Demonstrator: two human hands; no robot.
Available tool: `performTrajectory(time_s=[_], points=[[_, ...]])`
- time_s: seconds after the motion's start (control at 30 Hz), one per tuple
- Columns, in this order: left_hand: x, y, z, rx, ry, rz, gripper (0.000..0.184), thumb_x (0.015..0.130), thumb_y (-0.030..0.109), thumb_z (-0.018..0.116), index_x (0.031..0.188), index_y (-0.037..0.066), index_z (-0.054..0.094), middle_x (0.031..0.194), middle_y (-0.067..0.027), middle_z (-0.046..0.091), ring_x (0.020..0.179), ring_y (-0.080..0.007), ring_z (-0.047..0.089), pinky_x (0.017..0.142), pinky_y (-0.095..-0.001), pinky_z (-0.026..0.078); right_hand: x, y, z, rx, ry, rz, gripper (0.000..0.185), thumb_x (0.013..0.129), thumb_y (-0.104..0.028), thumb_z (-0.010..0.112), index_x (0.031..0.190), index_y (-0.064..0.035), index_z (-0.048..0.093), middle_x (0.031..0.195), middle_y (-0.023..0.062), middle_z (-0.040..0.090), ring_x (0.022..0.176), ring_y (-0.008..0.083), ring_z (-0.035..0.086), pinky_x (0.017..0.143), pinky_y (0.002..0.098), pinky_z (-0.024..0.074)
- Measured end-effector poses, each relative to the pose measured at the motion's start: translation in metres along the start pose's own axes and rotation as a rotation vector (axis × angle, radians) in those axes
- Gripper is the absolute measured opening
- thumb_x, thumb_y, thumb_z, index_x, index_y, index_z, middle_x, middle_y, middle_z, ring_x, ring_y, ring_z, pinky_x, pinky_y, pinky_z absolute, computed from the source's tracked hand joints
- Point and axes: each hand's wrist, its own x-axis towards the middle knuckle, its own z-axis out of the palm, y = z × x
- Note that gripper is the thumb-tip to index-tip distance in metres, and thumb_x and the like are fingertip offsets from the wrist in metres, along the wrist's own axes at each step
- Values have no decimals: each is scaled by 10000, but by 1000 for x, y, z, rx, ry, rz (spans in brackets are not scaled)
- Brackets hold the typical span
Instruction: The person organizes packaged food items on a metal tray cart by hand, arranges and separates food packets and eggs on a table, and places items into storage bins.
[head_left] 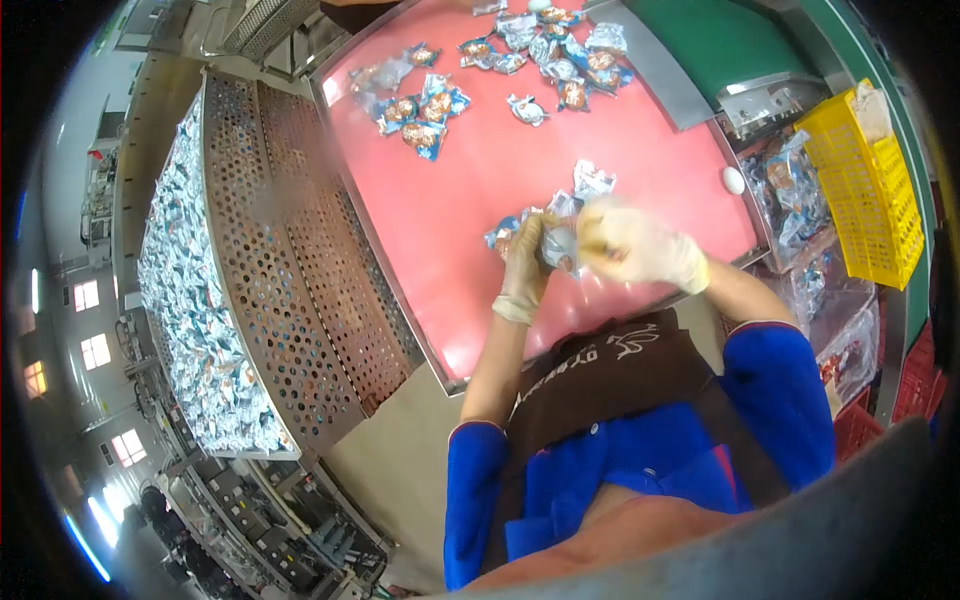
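Note:
Both my hands wear pale gloves and are close together over the pink tabletop (450, 290). My left hand (524, 262) is curled against a silvery wrapped packet (559, 248) on its right side, and another blue-and-brown packet (502, 235) lies beside its fingers. My right hand (630, 243), smeared by motion, is just right of the silvery packet; its fingertips are not clear. A white-and-silver wrapper (593, 180) lies right above my hands. Further up are a group of wrapped packets (422, 112) at the left and a larger heap (560, 60) at the top.
A perforated metal chute (290, 230) and a bin of many silvery packets (195, 290) stand left. At right are a white egg-shaped object (733, 180), a yellow crate (868, 190), bagged packets (790, 195) and a green belt (700, 45). Part of another person shows at the top edge.

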Motion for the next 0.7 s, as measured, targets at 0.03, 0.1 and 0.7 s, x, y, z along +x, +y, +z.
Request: performTrajectory(time_s=[0.03,0.1,0.7], points=[[-5,3,2,-71,-34,-45,327,1068,367,491,1123,69,612,1069,-79,661,947,-169,640,752,-340,543,-4,2,-5,82,59,41,194,800,-68,707,712,-40,537,883,102,634,769,281,626,667,377,493],[-10,2,6,-78,-14,-86,320,985,133,598,1295,86,535,1172,-99,637,976,-190,635,763,-341,545,-16,5,-17,110,24,171,160,806,-13,693,760,-46,543,977,114,642,876,270,644,742,366,507],[-17,-27,12,570,11,-49,595,818,-103,584,1400,1,523,1177,-83,668,867,-118,644,676,-249,518,-77,31,5,172,-222,790,541,793,-295,695,1277,-66,617,1151,183,667,1071,365,655,925,428,520]])
